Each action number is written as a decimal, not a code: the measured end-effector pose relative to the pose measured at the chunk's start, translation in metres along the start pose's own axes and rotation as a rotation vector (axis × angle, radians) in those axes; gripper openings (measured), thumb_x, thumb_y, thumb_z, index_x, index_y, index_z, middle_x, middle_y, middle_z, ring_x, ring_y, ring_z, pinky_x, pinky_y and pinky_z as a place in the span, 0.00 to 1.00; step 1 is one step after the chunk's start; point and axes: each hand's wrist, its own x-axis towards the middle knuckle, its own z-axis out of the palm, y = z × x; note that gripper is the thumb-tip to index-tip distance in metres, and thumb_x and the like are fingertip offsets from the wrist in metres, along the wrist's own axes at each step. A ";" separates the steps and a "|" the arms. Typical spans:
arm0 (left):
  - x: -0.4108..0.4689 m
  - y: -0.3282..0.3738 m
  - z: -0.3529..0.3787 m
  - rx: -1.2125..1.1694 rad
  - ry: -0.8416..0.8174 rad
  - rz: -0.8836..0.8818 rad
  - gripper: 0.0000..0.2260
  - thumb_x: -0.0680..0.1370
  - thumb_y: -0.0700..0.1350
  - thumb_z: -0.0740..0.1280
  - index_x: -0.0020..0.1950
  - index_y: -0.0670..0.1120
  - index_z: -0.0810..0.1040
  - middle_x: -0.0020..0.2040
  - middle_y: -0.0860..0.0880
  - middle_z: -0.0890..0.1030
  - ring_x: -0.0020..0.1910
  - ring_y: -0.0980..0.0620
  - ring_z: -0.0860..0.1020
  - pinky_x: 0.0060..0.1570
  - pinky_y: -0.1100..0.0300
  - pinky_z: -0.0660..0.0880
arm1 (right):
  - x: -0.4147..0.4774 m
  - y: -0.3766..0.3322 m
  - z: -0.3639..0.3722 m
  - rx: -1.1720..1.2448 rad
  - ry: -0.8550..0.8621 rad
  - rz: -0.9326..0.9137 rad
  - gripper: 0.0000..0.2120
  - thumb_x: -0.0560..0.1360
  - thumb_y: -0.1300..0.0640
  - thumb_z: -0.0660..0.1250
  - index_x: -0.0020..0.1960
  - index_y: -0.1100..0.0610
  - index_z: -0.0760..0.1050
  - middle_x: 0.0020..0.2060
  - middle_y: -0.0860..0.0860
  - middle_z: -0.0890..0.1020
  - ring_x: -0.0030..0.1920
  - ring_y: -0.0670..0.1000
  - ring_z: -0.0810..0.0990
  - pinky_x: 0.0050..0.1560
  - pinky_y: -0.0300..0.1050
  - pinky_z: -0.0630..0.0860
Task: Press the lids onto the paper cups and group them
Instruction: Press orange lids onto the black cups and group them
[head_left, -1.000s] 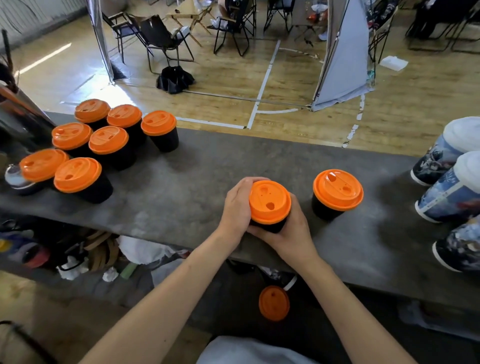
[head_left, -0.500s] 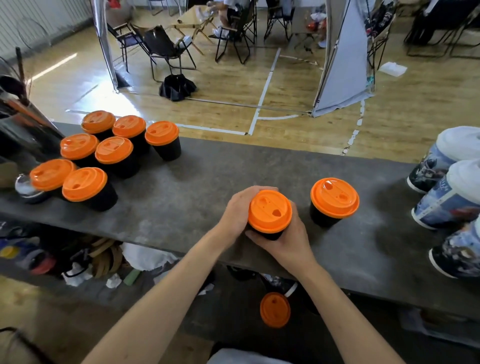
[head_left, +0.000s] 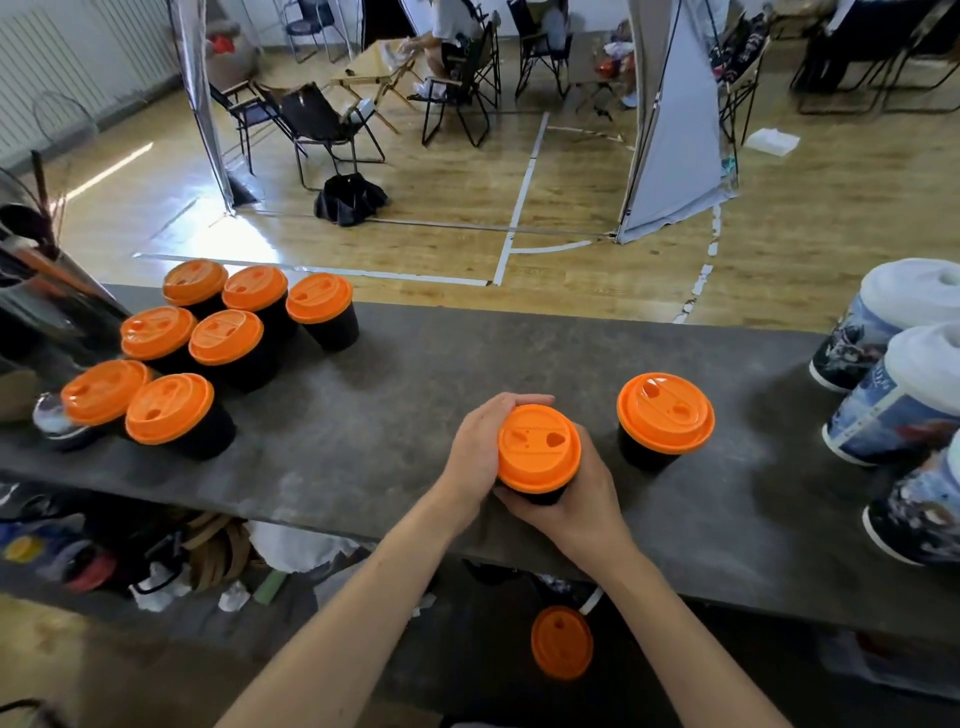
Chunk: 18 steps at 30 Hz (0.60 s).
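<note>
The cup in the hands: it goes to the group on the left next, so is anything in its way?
Nothing visible. The counter between the held cup and the seven lidded cups at left is bare; the lone lidded cup stands to its right, off that path.

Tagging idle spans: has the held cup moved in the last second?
No. The held cup keeps the same gap to the lone cup beside it; only the camera shifted.
</note>
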 end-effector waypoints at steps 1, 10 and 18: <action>-0.005 -0.004 0.005 -0.006 0.094 0.031 0.18 0.87 0.41 0.55 0.56 0.41 0.85 0.55 0.47 0.87 0.54 0.56 0.83 0.53 0.68 0.76 | 0.000 -0.001 0.000 0.011 0.007 0.008 0.40 0.59 0.45 0.85 0.64 0.37 0.67 0.58 0.32 0.77 0.60 0.31 0.77 0.55 0.24 0.70; 0.005 0.007 -0.011 0.082 -0.139 -0.013 0.17 0.87 0.44 0.56 0.59 0.43 0.86 0.58 0.51 0.86 0.59 0.57 0.82 0.56 0.69 0.74 | 0.002 0.007 -0.002 -0.004 -0.039 0.029 0.36 0.61 0.49 0.86 0.62 0.40 0.71 0.57 0.37 0.81 0.59 0.36 0.79 0.55 0.27 0.72; -0.004 -0.006 0.001 0.002 0.060 0.050 0.18 0.85 0.47 0.57 0.57 0.41 0.86 0.54 0.47 0.87 0.55 0.53 0.84 0.54 0.65 0.76 | 0.001 0.000 0.002 0.012 -0.003 0.003 0.39 0.61 0.42 0.84 0.65 0.42 0.68 0.59 0.38 0.77 0.60 0.33 0.76 0.56 0.25 0.70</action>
